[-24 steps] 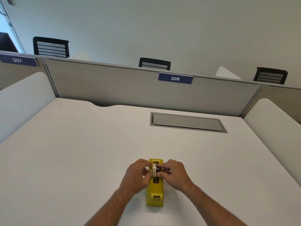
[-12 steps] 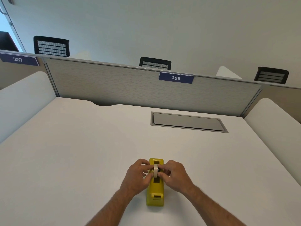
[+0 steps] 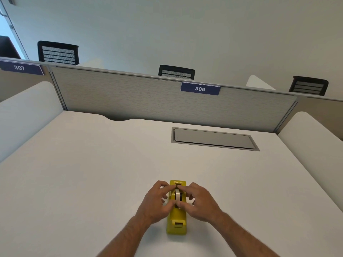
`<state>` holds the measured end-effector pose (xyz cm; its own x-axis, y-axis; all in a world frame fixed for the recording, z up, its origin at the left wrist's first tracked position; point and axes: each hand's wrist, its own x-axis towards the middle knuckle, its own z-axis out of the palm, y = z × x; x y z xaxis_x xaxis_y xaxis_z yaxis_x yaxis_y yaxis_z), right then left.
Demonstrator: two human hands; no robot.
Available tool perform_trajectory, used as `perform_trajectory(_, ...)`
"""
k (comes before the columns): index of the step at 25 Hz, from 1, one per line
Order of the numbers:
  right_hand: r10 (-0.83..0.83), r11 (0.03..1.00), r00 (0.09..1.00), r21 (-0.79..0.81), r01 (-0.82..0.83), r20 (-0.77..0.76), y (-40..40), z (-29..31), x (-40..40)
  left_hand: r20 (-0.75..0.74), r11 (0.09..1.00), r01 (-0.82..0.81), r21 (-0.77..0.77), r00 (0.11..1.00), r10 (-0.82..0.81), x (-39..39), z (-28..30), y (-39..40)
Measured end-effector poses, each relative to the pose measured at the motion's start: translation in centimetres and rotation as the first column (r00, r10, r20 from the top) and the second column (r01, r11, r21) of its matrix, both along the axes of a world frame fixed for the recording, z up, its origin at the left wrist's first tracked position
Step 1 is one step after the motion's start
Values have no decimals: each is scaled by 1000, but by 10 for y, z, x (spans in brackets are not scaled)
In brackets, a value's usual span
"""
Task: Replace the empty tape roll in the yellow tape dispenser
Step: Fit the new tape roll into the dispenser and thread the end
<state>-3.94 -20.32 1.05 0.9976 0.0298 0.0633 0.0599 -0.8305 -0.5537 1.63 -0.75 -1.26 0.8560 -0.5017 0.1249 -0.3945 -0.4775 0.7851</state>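
A yellow tape dispenser (image 3: 176, 223) stands on the white desk (image 3: 83, 173), its cutter end toward me. A pale tape roll (image 3: 177, 195) sits upright in the dispenser's slot, its lower half hidden by the body. My left hand (image 3: 156, 203) presses in from the left with fingertips on the roll and the dispenser's side. My right hand (image 3: 199, 203) mirrors it from the right, pinching the roll. Both thumbs meet just in front of the roll.
A grey flip-lid cable hatch (image 3: 213, 139) is set into the desk at the back right. A grey partition (image 3: 130, 97) with a "306" sign (image 3: 200, 88) closes the far edge. White side dividers flank the desk. Black chair backs show beyond.
The roll has sunk lower into the dispenser's slot, and both hands have dropped with it and closed in against the dispenser's sides.
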Motion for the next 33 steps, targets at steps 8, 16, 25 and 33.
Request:
perform_trajectory(8,12,1000,1000,-23,-12,13,0,1,-1,-26,999,31,6,999,-31,-1,-2,3)
perform_trajectory(16,43,999,994,-10,-42,101,0,5,-2,-16,998,69,9,997,-69,-2,-4,-4)
perform_trajectory(25,66,996,989,-67,-58,135,-1,11,6,-63,998,44,39,997,-41,3,-6,-8)
perform_trajectory(33,147,987,974,-98,-131,172,-2,20,8,-83,1000,19,-21,996,-21,3,-3,-10)
